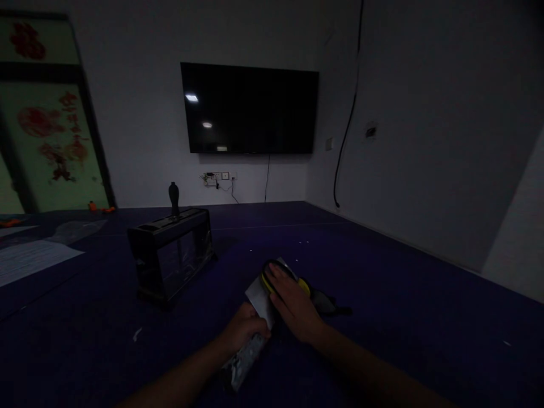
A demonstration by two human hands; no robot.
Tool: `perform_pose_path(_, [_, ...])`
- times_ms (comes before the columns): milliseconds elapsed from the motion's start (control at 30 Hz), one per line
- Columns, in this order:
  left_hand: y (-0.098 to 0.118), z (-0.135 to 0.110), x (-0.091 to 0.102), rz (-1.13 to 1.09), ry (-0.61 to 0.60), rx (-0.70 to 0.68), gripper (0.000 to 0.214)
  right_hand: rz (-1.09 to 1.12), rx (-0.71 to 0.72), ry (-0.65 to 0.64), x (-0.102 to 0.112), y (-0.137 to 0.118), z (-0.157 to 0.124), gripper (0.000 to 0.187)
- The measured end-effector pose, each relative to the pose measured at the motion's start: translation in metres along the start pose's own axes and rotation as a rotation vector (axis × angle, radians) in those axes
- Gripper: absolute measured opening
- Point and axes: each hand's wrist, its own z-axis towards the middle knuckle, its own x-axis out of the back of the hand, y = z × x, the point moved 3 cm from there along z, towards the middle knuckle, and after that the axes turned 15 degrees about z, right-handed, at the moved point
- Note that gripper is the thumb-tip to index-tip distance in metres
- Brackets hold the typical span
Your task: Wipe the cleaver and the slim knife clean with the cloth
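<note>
My left hand (249, 328) is closed around a flat silver-grey strip (260, 297). Below that fist, a crumpled, shiny grey end (244, 360) sticks out toward me. My right hand (295, 300) lies over a rounded black-and-yellow object (267, 279) on the strip's far end, its fingers bent over the top. A dark, tapering part (327, 303) reaches out to the right from under that hand. The dim light and my fingers hide what kind of object it is. Both hands are close together, low over the dark blue surface (382, 340).
A black box-shaped frame (170, 255) with clear sides stands to the left, a dark vase-shaped piece (174, 197) on top. Printed paper (38, 258) and clear plastic (79, 231) lie farther left. White scraps (136, 334) are scattered about. A television (250, 110) hangs on the wall.
</note>
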Motion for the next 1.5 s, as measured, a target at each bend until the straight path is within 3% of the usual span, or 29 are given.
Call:
perform_pose_path(167, [-0.004,0.002,0.003,0.049,-0.029,0.056,0.006,-0.014,-0.117,0.091,-0.002,0.011,-0.001,0.047])
perform_pose_path(300, [0.000,0.004,0.002,-0.014,-0.042,0.017,0.012,0.001,-0.170,0.130,-0.003,0.016,-0.001,0.045])
perform_pose_path(533, [-0.003,0.000,0.002,-0.034,0.024,0.106,0.006,0.029,-0.115,0.112,-0.001,0.016,-0.001,0.040])
perform_pose_path(733, [-0.004,-0.001,-0.001,-0.105,0.059,0.098,0.011,0.055,-0.055,0.033,-0.001,0.016,0.000,0.042])
perform_pose_path(933, [0.002,0.002,-0.003,-0.120,0.020,0.074,0.024,0.023,-0.119,0.078,-0.001,0.025,0.001,0.047])
perform_pose_path(1133, [-0.003,0.007,0.000,-0.070,0.020,0.141,0.011,0.015,-0.237,0.141,-0.002,0.034,0.000,0.049])
perform_pose_path(1500, [-0.002,0.006,0.000,-0.072,0.049,0.096,0.011,0.104,-0.139,0.102,-0.002,0.028,0.000,0.040])
